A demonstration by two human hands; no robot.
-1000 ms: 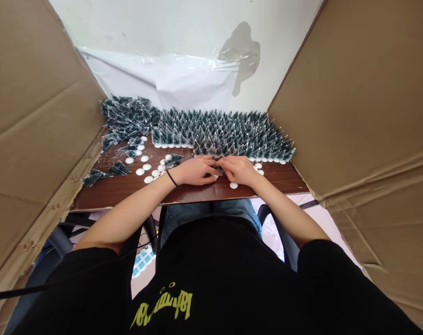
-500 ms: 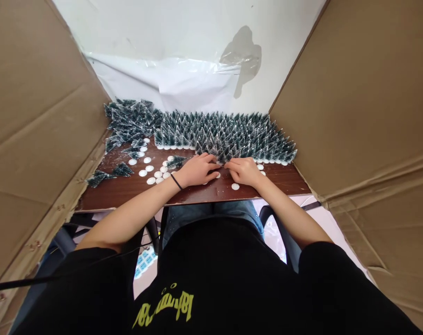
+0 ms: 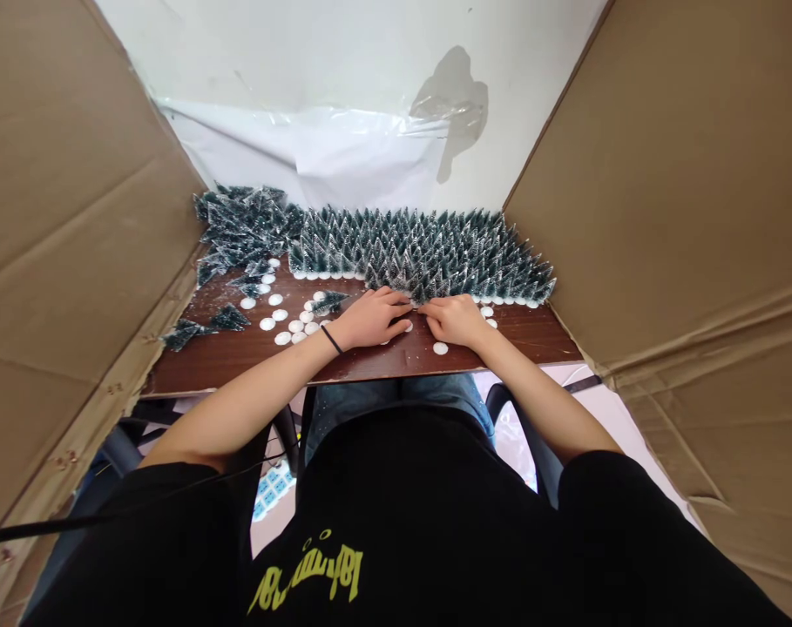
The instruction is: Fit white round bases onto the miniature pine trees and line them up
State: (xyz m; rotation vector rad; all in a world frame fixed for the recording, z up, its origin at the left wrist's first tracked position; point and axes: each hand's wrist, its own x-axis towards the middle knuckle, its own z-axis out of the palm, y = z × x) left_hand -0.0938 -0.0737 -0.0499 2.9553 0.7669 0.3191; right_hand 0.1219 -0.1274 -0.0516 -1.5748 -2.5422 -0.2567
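Observation:
My left hand [image 3: 375,317] rests at the front edge of the standing miniature snow-tipped trees [image 3: 428,252]. Its fingers stretch towards a tree base there and the thumb is spread apart. My right hand [image 3: 458,320] has curled fingers, its fingertips meeting the same spot from the right. Whatever lies between those fingertips is hidden. A white round disc [image 3: 441,348] lies just below my right hand, and another tree [image 3: 328,302] lies on its side left of my left hand.
A heap of loose trees [image 3: 245,222] fills the back left of the brown table [image 3: 271,366]. Several white discs [image 3: 297,326] are scattered left of centre. Two trees [image 3: 206,326] lie near the left edge. Cardboard walls [image 3: 696,174] stand on both sides, with a white wall behind.
Both hands keep almost the same place at the front row of trees. My right hand has shifted very slightly left.

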